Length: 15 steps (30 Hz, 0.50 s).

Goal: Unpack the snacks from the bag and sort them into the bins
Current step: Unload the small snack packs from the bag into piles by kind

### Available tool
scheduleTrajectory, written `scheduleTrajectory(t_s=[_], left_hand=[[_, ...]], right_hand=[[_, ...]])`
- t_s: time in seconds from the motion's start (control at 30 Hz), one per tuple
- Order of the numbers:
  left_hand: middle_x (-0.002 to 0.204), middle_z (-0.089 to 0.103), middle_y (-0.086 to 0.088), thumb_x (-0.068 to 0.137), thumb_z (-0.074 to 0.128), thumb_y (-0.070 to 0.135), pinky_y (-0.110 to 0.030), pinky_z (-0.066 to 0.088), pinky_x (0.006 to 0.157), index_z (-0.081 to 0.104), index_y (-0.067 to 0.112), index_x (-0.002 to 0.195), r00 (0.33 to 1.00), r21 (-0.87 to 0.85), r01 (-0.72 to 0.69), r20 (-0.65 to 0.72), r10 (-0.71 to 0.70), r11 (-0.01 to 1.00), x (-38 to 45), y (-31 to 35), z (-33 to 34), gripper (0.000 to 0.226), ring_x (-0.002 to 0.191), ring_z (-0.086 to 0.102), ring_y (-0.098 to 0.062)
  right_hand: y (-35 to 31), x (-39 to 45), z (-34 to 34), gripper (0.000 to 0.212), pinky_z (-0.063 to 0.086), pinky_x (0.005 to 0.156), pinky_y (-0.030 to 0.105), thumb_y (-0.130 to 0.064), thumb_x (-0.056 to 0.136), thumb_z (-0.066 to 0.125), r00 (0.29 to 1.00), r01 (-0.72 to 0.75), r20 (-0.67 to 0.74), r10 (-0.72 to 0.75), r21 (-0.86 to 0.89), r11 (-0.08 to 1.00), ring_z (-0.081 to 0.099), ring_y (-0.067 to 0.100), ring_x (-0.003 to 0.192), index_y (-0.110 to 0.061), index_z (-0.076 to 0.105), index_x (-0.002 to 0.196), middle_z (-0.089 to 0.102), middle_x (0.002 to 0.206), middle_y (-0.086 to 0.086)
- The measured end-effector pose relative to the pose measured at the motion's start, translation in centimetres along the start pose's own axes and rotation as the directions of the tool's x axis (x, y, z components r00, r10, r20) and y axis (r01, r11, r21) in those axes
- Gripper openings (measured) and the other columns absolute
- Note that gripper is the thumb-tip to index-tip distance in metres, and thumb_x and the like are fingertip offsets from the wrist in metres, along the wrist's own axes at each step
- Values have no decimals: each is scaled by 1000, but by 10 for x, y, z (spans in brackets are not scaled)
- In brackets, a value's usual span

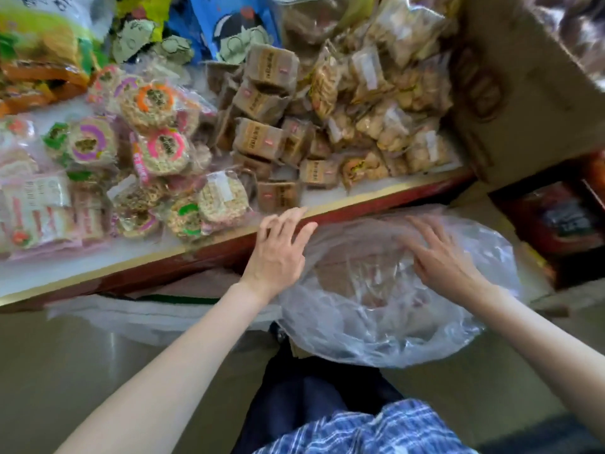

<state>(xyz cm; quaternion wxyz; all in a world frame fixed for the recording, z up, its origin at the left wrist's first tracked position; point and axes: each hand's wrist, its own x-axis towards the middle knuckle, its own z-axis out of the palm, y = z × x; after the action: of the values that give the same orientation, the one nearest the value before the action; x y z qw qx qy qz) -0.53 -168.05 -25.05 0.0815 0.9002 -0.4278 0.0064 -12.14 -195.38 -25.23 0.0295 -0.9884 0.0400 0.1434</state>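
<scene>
We see the desk [183, 253] loaded: round rice cakes [160, 149] at nine o'clock, brown packets [262, 136] at twelve, biscuit bags [386, 119] at one.

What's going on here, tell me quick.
A person is working at a clear plastic bag that sits below the edge of a counter. Both hands are on it with fingers spread: the left hand at its near rim, the right hand on top. Round rice cakes and brown-wrapped packets are piled on the counter.

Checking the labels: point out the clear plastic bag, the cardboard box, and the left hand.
clear plastic bag [386, 309]: head view, on its crinkled middle.
cardboard box [523, 77]: head view, on its side wall.
left hand [278, 253]: head view, on its back.
</scene>
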Motion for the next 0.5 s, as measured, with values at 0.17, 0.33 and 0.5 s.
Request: scheduleTrajectory(t_s=[0.17, 0.33, 0.5], left_hand=[[134, 51, -23, 49, 81, 17, -45, 41, 96, 61, 10, 124, 971, 118, -115, 222, 87, 986, 35, 57, 16, 77, 121, 52, -34], [150, 32, -18, 60, 78, 17, -56, 35, 101, 42, 24, 141, 930, 115, -267, 291, 224, 957, 74, 105, 22, 89, 135, 33, -42], [158, 8, -2, 89, 50, 19, -57, 0, 112, 33, 21, 146, 743, 53, -590, 425, 517, 806, 119, 139, 48, 59, 145, 0, -33]], right_hand=[[42, -23, 18, 61, -5, 113, 57, -7, 91, 43, 931, -255, 236, 279, -126, 959, -13, 34, 143, -30, 27, 145, -15, 158, 0], [73, -8, -3, 54, 14, 112, 48, -10, 89, 48, 971, -232, 77, 226, 86, 969, 9, 27, 144, -13, 36, 142, 13, 157, 3], [102, -20, -15, 38, 27, 104, 54, 2, 81, 49, 962, -196, -168, 216, 125, 972, 21, 40, 137, -8, 62, 114, 25, 151, 18]])
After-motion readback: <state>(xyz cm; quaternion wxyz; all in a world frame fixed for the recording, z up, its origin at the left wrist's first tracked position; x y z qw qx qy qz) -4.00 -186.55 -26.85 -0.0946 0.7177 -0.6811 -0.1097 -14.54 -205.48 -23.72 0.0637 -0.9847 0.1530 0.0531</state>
